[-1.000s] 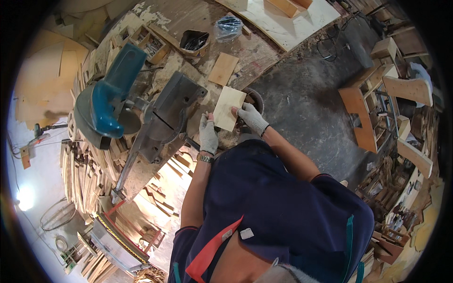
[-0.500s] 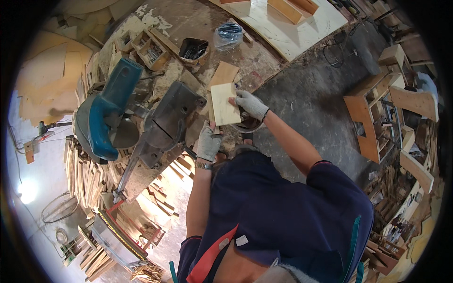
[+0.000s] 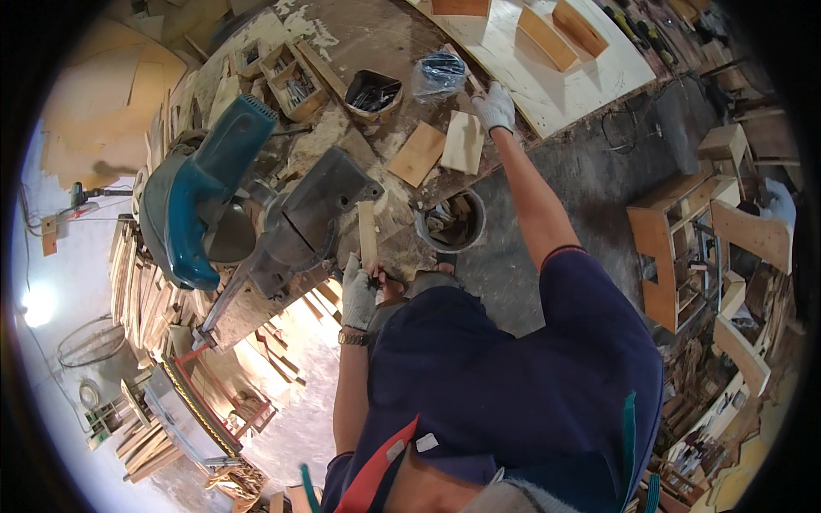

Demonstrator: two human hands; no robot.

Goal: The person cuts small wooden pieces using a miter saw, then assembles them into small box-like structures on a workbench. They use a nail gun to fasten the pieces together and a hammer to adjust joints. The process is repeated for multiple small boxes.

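A gloved left hand, my left hand, is closed around the lower end of a narrow pale wood strip that points away from me. Farther off on the right, my right hand, also gloved, reaches over the bench. Its fingers are at the near end of a thin wood stick; whether they grip it is not clear. Just below that hand lies a pale rectangular board, beside a browner wood piece on the bench.
A teal miter saw stands on the left. Along the bench sit a divided wooden box, a dark-filled container and a plastic-wrapped bundle. A bucket of offcuts stands by the bench edge. Wooden panels rest on a white board.
My right hand has let go of the pale board, now lying on the bench, and moved away toward the thin stick. My left hand keeps the narrow strip, now in plain view.
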